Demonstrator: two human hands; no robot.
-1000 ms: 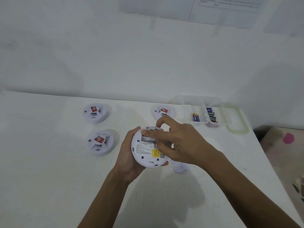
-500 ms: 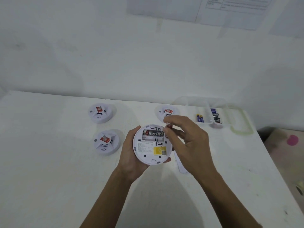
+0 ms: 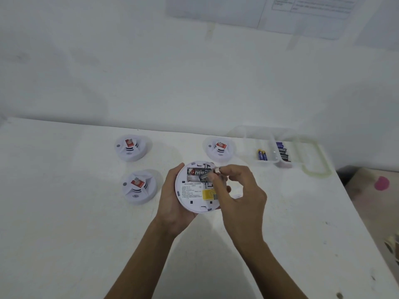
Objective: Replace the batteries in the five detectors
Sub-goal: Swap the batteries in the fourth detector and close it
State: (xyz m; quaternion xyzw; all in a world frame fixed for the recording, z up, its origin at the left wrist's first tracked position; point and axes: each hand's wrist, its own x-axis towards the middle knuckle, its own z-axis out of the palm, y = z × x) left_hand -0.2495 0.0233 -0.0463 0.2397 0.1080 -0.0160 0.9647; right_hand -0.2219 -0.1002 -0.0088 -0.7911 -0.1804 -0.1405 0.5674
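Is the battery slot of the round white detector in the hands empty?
No, a black lettered battery lies in the round white detector held by the left hand.

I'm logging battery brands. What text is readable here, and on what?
"EVEREA", rest covered: black battery in the held round white detector.
"PK CELL": blue battery in the clear plastic tray.
Second black battery pinched by the right hand: blurred.
Detector's printed label, wall sheet: too small.

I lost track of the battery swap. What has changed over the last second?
The right hand lifted off the held detector's compartment, uncovering one seated battery, and now pinches a second battery, tilted over it. The left hand still holds the detector; the three table detectors and battery tray stayed put.
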